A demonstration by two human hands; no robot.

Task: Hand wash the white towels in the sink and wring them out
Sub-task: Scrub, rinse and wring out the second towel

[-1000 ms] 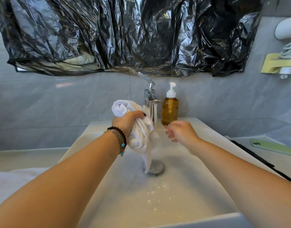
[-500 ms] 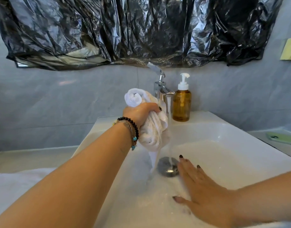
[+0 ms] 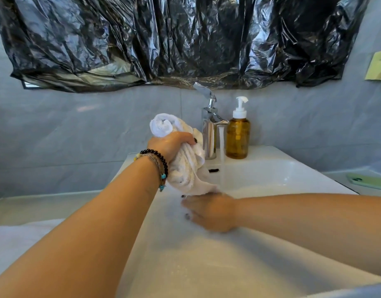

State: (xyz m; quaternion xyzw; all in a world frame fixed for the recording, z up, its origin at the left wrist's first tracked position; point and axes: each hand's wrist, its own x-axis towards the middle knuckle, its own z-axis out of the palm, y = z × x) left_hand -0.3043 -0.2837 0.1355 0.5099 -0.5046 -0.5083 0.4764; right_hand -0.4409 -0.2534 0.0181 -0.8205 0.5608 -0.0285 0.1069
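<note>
Towel (image 3: 186,166) hangs bunched in my left hand (image 3: 171,145), clenched round its rolled top, over the sink (image 3: 271,175). Soaked, it looks soft, heavy and slippery, so I would grip the tail just above my flat, released right hand (image 3: 209,211).

A bunched white terry towel (image 3: 186,160) was held above the white rectangular ceramic sink (image 3: 282,175) by the left hand (image 3: 171,145), whose fingers were curled round its middle; a rolled end stood up above the fist and the rest hung down to the basin. Dark beaded bracelets (image 3: 158,163) were worn on that wrist. The right hand (image 3: 209,210), fingers spread flat, was laid on the basin floor just below the towel's hanging tip. Water was poured in a thin stream from the chrome tap (image 3: 210,130). An amber pump bottle (image 3: 238,136) stood just beside the tap. Crumpled black plastic sheeting (image 3: 185,39) was hung on the grey wall above.
</note>
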